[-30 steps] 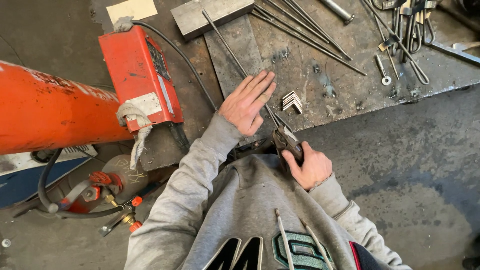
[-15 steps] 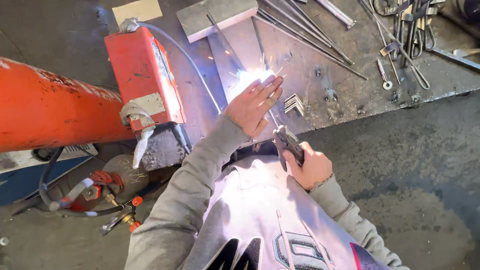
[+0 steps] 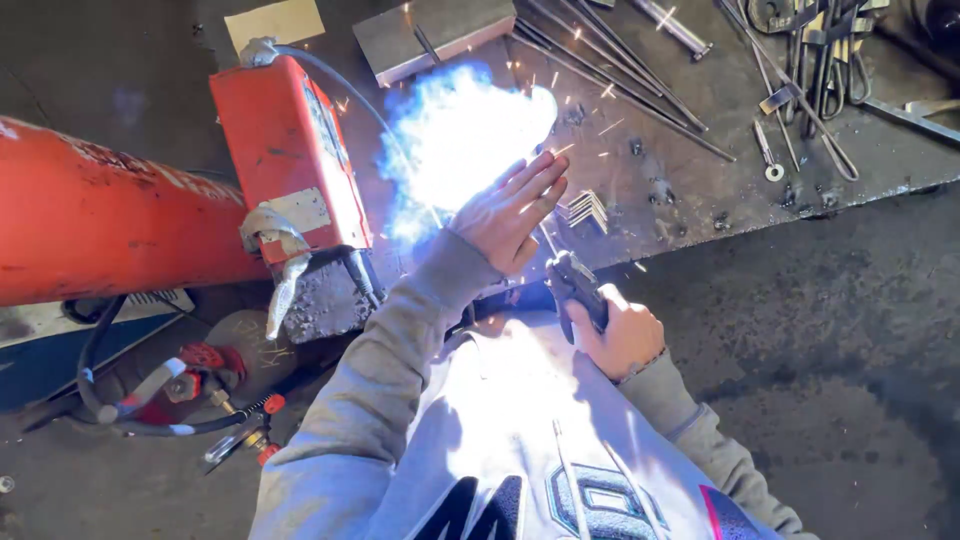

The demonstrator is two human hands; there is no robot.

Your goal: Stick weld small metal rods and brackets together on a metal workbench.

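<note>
Head view: we see 2 hands over a dark, pitted steel plate worktable [image 3: 700, 215].

Left hand [image 3: 512, 212]: flat and released, fingers together and stretched out, holding nothing. It sits raised between the camera and a blue-white welding arc flash [image 3: 455, 135], right at the flash's lower right edge. Whether the palm touches the plate we cannot tell; glare hides that.

Right hand [image 3: 622, 333]: clenched around a black electrode holder with a pistol-type handle [image 3: 572, 285], near the plate's front edge and just below the left hand. A thin rod runs from the holder up behind the left hand toward the flash; its tip is lost in glare.

Sparks scatter over the plate to the right of the flash.

Around it:
- small stack of bright bent metal pieces [image 3: 588, 210], on the plate just right of the left fingertips
- grey rectangular steel block [image 3: 435, 35], just above the flash
- bundle of long thin steel rods [image 3: 620, 75] lying diagonally, upper right of the flash
- red box-shaped welding machine [image 3: 290, 150] with a grey cable, left of the flash
- big orange cylinder [image 3: 100, 215] lying further left
- hoses with red fittings [image 3: 190, 385] on the floor, lower left

Both sleeves grey.
</note>
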